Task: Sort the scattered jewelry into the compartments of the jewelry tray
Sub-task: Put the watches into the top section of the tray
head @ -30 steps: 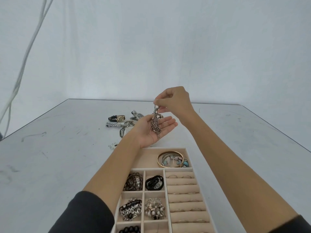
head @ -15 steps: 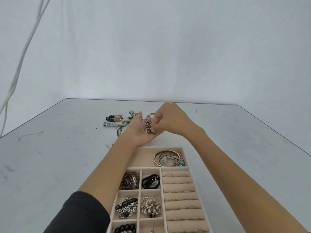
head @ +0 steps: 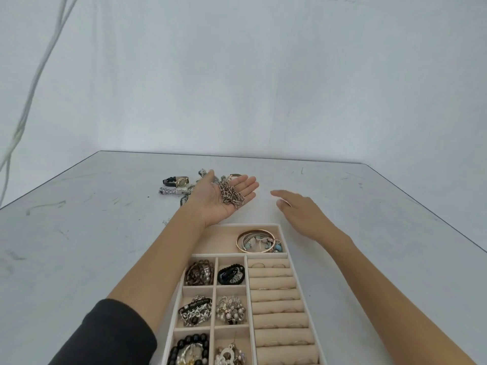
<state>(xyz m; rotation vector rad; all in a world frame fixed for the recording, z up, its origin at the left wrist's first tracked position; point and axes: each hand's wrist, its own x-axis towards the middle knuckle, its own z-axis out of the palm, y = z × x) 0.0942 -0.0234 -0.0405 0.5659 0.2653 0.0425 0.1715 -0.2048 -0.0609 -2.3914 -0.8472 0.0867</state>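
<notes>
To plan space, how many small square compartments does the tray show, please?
6 compartments, two columns of three, left side of the tray; more may lie below the frame.

no readable text, labels, numbers or signs anywhere

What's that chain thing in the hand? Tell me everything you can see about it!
The chain looks like metal, silvery-dark with chunky links. It is bunched in a loose heap, not stretched out. It lies on the upturned palm and fingers of the left hand, whose fingers are straight, held above the table just beyond the jewelry tray. Only that hand touches it; the right hand is apart, off to its side.
</notes>
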